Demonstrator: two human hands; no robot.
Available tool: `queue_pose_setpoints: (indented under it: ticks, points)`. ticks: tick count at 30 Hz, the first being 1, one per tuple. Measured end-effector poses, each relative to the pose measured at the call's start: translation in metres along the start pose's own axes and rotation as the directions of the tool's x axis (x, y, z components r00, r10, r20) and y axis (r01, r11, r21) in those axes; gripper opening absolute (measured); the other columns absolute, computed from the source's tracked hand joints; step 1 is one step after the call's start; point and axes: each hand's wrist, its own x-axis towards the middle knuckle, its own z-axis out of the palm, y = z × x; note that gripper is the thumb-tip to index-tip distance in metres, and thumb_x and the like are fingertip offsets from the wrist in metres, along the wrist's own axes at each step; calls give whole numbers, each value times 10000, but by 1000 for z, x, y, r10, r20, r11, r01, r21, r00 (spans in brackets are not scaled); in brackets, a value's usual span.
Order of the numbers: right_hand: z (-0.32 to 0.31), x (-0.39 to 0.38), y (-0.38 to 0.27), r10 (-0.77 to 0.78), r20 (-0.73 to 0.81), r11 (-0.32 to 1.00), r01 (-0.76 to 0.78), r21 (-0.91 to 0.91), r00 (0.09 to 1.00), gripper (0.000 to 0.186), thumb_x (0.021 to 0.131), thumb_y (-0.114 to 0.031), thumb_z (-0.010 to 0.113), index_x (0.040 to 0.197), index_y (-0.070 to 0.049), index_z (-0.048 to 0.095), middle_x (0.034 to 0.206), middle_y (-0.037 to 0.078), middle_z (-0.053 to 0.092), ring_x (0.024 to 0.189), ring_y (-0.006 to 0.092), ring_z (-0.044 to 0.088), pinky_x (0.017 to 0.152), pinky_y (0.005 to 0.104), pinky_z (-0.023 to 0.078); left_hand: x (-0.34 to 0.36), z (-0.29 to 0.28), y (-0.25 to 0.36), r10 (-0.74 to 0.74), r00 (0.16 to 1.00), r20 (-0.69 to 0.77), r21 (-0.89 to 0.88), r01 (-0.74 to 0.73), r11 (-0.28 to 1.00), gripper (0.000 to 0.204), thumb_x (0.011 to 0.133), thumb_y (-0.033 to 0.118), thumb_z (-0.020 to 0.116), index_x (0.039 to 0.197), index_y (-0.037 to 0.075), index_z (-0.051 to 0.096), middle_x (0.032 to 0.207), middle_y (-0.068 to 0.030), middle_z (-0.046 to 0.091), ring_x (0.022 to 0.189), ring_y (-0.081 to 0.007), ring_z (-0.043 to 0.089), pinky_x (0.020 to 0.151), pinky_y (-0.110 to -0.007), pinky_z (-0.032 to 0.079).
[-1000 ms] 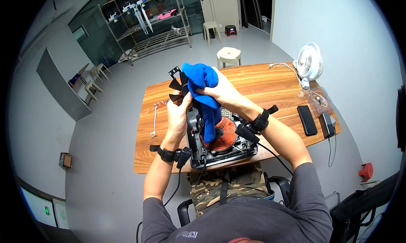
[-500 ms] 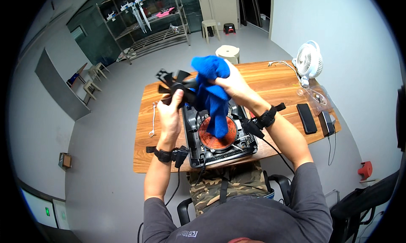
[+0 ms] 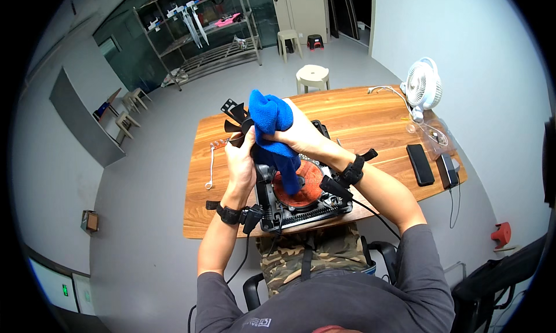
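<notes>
My left hand [image 3: 240, 159] is closed on a black cooling fan [image 3: 236, 119], raised above the table, with several of its blades showing at the left. In my right hand [image 3: 298, 129] is a bunched blue cloth [image 3: 270, 114], pressed against the fan's right side and covering that part of it. The cloth's loose end hangs down over a round copper-coloured coil [image 3: 308, 185]. That coil sits inside an opened black appliance housing [image 3: 301, 220], which looks like an induction cooker base, on the table below my hands.
The wooden table [image 3: 359, 113] carries a white desk fan [image 3: 423, 84], a black oblong case [image 3: 420, 165] and a black adapter [image 3: 447, 169] at right. A white cable [image 3: 210, 168] lies at left. A cream stool [image 3: 313, 77] stands beyond the far edge.
My right hand has moved left and slightly down, bringing the blue cloth over the fan's right side. More of the fan is covered now.
</notes>
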Motion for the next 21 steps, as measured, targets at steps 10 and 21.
queue_pose_setpoints:
  ticks: [10,21]
  points:
    - [-11,-7,-22,16,110,992,-2,-129,994,651,824,-156,832,1376,1,524,1235,95,656,1122,164,630,1013,338,509,2,-13,3,61,998,35,-23,-60,998,228,1027,211,650,1191,61,595,1126,-43,688,1022,-138,668,934,-320,541]
    - [-20,10,-13,-81,20,970,74,233,996,721,932,-297,780,1468,-52,365,1286,68,558,1185,148,563,1012,336,518,8,-20,-6,-281,939,201,-244,325,913,395,1014,435,618,1192,82,637,1003,-64,728,816,-136,660,742,-296,571]
